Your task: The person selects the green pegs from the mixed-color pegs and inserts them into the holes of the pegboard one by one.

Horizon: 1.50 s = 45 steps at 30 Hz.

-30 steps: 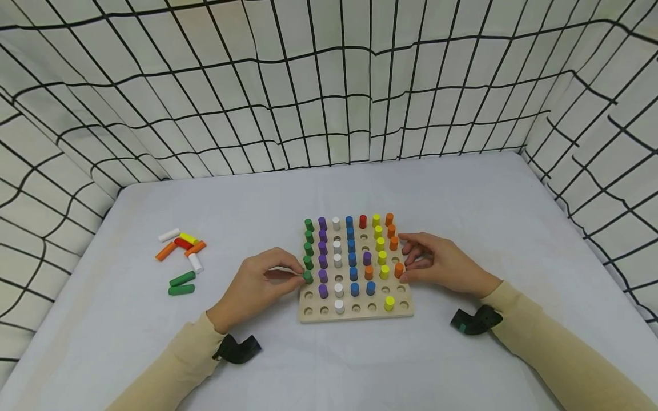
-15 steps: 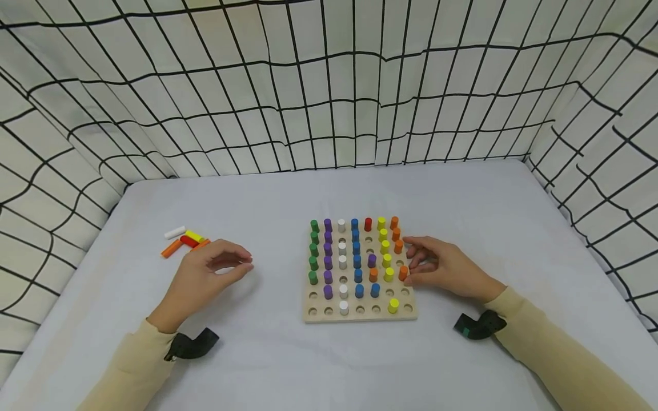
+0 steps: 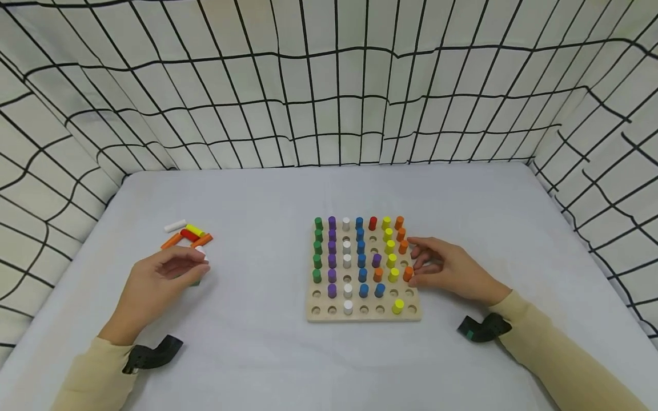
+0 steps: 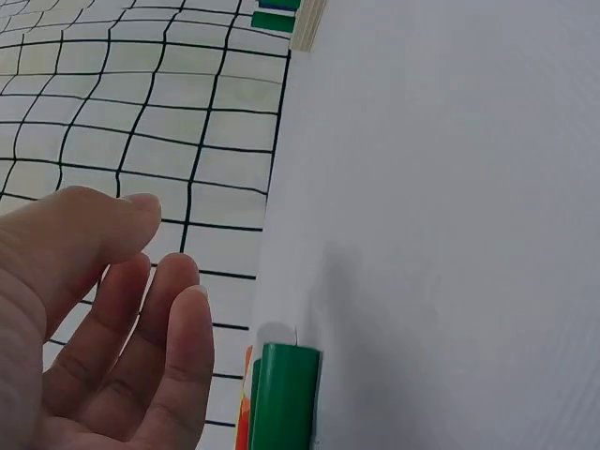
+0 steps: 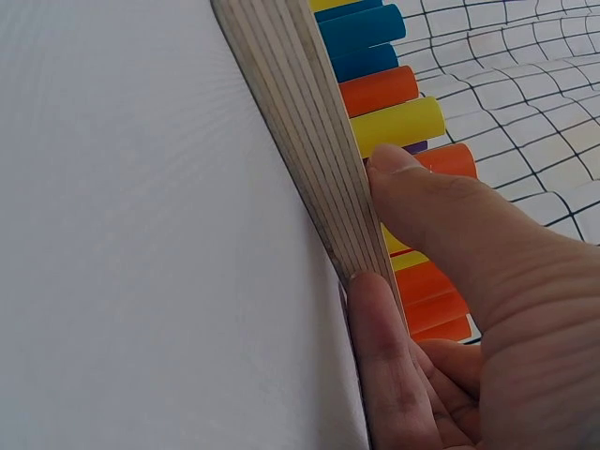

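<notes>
My left hand [image 3: 151, 285] is over the loose pegs on the left, thumb and fingertips apart with nothing between them. Below the fingers lies a green peg [image 4: 286, 398], mostly covered by the hand in the head view; a white peg [image 3: 201, 249] shows just past the fingertips. My right hand [image 3: 447, 265] holds the right edge of the wooden pegboard [image 3: 370, 314]. Its thumb [image 5: 398, 183] lies on the top face beside an orange peg [image 3: 408, 274], while a finger presses against the side. Upright coloured pegs stand in columns on the board, with several bare holes.
Beyond the left hand lie a white peg [image 3: 175, 226], a yellow peg [image 3: 195, 230], a red peg [image 3: 189, 235] and orange pegs [image 3: 172, 241]. White cloth covers the table [image 3: 267, 354]. A white sheet with black grid lines [image 3: 339, 80] rises around the back and sides.
My left hand has left the green peg at the board's left column and moved left over the loose pegs. My right hand stays at the board's right edge.
</notes>
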### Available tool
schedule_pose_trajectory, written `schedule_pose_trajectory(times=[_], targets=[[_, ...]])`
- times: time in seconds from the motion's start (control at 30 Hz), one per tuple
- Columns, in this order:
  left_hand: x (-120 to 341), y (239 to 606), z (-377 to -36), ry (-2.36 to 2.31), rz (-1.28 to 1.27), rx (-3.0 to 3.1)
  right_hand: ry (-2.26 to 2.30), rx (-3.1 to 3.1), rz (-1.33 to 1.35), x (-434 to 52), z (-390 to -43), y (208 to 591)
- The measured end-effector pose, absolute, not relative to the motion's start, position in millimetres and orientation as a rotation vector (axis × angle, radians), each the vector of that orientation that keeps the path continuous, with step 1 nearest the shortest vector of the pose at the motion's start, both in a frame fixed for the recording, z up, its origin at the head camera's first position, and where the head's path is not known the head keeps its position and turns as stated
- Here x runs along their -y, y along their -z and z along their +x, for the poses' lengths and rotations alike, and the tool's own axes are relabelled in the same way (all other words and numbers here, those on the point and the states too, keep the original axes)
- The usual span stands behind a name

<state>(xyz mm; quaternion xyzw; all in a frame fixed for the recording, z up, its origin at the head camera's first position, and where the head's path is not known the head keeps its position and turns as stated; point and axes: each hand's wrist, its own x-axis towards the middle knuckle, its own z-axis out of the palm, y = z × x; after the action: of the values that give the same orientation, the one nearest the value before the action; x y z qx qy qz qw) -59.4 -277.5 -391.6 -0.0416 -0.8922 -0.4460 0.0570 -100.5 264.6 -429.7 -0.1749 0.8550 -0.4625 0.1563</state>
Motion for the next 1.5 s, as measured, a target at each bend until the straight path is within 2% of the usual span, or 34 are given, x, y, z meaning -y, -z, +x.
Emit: schedule_pose_trajectory(times=[0.77, 1.5], targets=[[298, 409, -58, 1.186, -0.058, 2.584, 1.325, -2.433, -0.499, -264, -100, 427], [305, 409, -60, 1.203, -0.211, 2.779, 1.357, -2.427, -0.526, -267, -101, 428]])
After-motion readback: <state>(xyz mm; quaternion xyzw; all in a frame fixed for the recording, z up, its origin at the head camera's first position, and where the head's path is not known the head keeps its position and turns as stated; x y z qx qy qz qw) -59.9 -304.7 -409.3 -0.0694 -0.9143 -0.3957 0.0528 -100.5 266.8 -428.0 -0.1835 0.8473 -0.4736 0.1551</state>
